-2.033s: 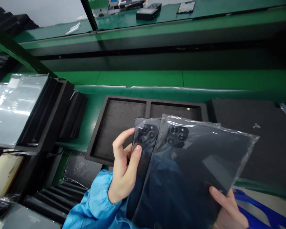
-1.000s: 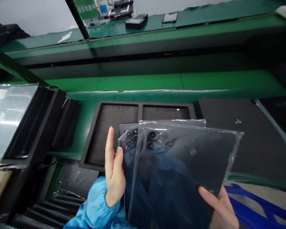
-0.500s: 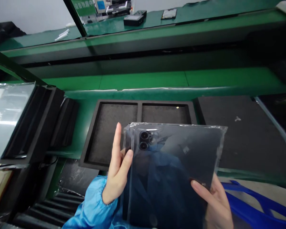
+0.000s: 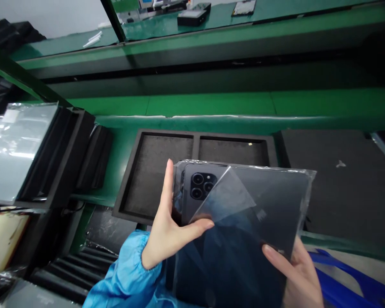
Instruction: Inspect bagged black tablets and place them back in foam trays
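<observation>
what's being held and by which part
Stacked bagged tablets: right hand grips the right edge, thumb on top; left hand is at the left edge, thumb below the camera module, its grip partly hidden.

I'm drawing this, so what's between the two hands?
In the head view, a dark tablet with clear plastic on it is between the left hand and right hand.

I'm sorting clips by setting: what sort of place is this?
Probably an electronics workshop or packing line: there's a tablet in clear film, a black two-compartment tray and a green workbench.
</observation>
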A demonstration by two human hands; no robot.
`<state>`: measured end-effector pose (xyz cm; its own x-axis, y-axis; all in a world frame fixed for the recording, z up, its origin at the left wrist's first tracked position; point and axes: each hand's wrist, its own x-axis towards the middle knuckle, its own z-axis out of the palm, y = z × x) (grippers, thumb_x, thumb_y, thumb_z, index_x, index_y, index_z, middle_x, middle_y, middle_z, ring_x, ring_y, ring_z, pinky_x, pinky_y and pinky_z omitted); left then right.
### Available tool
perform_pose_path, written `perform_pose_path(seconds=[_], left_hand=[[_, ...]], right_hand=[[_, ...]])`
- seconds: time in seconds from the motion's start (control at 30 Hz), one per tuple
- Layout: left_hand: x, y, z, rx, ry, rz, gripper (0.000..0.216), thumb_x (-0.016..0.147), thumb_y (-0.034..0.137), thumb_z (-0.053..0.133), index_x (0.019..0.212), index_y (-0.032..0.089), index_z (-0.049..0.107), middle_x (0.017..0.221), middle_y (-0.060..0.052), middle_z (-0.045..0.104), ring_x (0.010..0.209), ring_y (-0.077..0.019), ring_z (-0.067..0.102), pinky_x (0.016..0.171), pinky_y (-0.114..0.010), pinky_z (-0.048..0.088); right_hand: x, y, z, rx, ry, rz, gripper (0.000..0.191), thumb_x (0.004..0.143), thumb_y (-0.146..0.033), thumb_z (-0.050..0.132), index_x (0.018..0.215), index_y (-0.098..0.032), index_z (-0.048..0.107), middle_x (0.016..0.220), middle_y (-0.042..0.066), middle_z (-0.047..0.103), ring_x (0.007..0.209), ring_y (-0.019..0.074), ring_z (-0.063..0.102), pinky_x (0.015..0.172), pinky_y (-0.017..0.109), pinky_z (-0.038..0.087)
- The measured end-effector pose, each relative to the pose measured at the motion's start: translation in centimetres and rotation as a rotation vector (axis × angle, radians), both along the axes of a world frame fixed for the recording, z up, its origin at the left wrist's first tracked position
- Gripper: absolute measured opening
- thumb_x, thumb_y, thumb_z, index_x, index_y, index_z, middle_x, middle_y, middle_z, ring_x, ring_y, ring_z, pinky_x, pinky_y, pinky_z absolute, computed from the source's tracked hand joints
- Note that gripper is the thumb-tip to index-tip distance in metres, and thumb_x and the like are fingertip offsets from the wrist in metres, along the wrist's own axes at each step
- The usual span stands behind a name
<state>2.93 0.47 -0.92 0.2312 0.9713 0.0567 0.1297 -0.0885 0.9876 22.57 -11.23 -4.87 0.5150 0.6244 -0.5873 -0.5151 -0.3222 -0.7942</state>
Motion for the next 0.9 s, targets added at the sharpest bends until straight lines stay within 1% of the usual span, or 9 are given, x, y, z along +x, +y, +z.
perform_pose_path(seconds=[0.1, 0.23, 0.37, 0.43, 0.5, 0.63, 0.73, 0.83, 0.9], left_hand=[[-0.1, -0.2, 0.1, -0.069, -0.04, -0.008, 0.123, 0.078, 0.027, 0.093, 0.166, 0.047, 0.01, 0.171, -0.006, 0.032, 0.144, -0.0383, 0.05, 0.105, -0.047, 0.06], [-0.2, -0.1, 0.1, -0.073, -0.043, -0.027, 0.123, 0.079, 0.026, 0.092, 0.166, 0.05, 0.008, 0.17, -0.005, 0.033, 0.143, -0.0369, 0.052, 0.109, -0.049, 0.056], [-0.2, 0.0, 0.2, -0.03, -0.046, -0.035, 0.119, 0.08, 0.024, 0.09, 0.165, 0.05, 0.011, 0.17, -0.004, 0.035, 0.144, -0.0361, 0.051, 0.11, -0.048, 0.055], [-0.2, 0.0, 0.2, -0.013, -0.032, -0.026, 0.119, 0.08, 0.023, 0.09, 0.165, 0.05, 0.012, 0.173, -0.003, 0.028, 0.146, -0.0371, 0.048, 0.11, -0.047, 0.054], [-0.2, 0.1, 0.3, -0.008, -0.025, -0.025, 0.119, 0.08, 0.023, 0.091, 0.165, 0.05, 0.012, 0.174, -0.002, 0.022, 0.148, -0.0373, 0.044, 0.112, -0.046, 0.052], [-0.2, 0.0, 0.3, -0.039, -0.035, -0.026, 0.116, 0.08, 0.022, 0.09, 0.164, 0.053, 0.015, 0.175, 0.002, 0.018, 0.152, -0.0357, 0.037, 0.114, -0.044, 0.05], [-0.1, 0.0, 0.3, -0.064, -0.036, -0.009, 0.115, 0.081, 0.024, 0.09, 0.164, 0.052, 0.016, 0.175, 0.001, 0.019, 0.151, -0.0371, 0.04, 0.112, -0.045, 0.053], [0.0, 0.0, 0.3, -0.05, -0.027, -0.007, 0.114, 0.081, 0.025, 0.09, 0.165, 0.05, 0.016, 0.176, 0.0, 0.017, 0.151, -0.0379, 0.039, 0.11, -0.045, 0.055], [0.0, 0.1, 0.4, -0.033, -0.007, 0.002, 0.114, 0.08, 0.025, 0.09, 0.165, 0.049, 0.017, 0.176, 0.0, 0.017, 0.153, -0.0389, 0.035, 0.112, -0.045, 0.054]], right_hand=[[-0.5, 0.3, 1.1, -0.044, 0.013, -0.03, 0.068, 0.062, -0.043, 0.099, 0.124, -0.028, 0.076, 0.113, 0.007, 0.079, 0.105, 0.0347, 0.074, 0.081, 0.032, 0.065], [-1.0, 0.6, 2.1, -0.057, -0.009, -0.029, 0.068, 0.058, -0.046, 0.101, 0.118, -0.026, 0.078, 0.108, 0.007, 0.079, 0.103, 0.033, 0.075, 0.079, 0.028, 0.065], [-0.5, 0.5, 1.4, -0.043, -0.043, -0.011, 0.069, 0.061, -0.043, 0.1, 0.123, -0.023, 0.076, 0.107, 0.008, 0.079, 0.102, 0.033, 0.075, 0.081, 0.029, 0.064], [0.0, 0.2, 0.8, -0.021, -0.034, 0.024, 0.066, 0.06, -0.04, 0.101, 0.119, -0.023, 0.077, 0.102, 0.009, 0.08, 0.097, 0.0348, 0.076, 0.076, 0.031, 0.066], [0.4, -0.2, 0.2, 0.003, -0.009, 0.04, 0.063, 0.061, -0.036, 0.101, 0.118, -0.025, 0.078, 0.102, 0.008, 0.08, 0.097, 0.0355, 0.077, 0.076, 0.033, 0.067], [0.6, -0.3, -0.2, 0.019, -0.009, 0.013, 0.063, 0.061, -0.034, 0.101, 0.118, -0.028, 0.076, 0.106, 0.005, 0.08, 0.098, 0.0317, 0.077, 0.08, 0.029, 0.065], [-0.1, 0.2, 0.7, -0.016, -0.006, 0.01, 0.068, 0.06, -0.04, 0.101, 0.121, -0.027, 0.075, 0.107, 0.006, 0.08, 0.097, 0.0319, 0.077, 0.076, 0.028, 0.065], [-1.1, 1.0, 2.3, -0.055, -0.005, -0.025, 0.074, 0.061, -0.044, 0.101, 0.128, -0.027, 0.073, 0.111, 0.005, 0.079, 0.106, 0.0318, 0.074, 0.079, 0.025, 0.063], [-1.6, 1.5, 3.2, -0.064, -0.003, -0.04, 0.075, 0.062, -0.045, 0.1, 0.129, -0.026, 0.073, 0.113, 0.004, 0.078, 0.11, 0.0315, 0.073, 0.081, 0.024, 0.062]])
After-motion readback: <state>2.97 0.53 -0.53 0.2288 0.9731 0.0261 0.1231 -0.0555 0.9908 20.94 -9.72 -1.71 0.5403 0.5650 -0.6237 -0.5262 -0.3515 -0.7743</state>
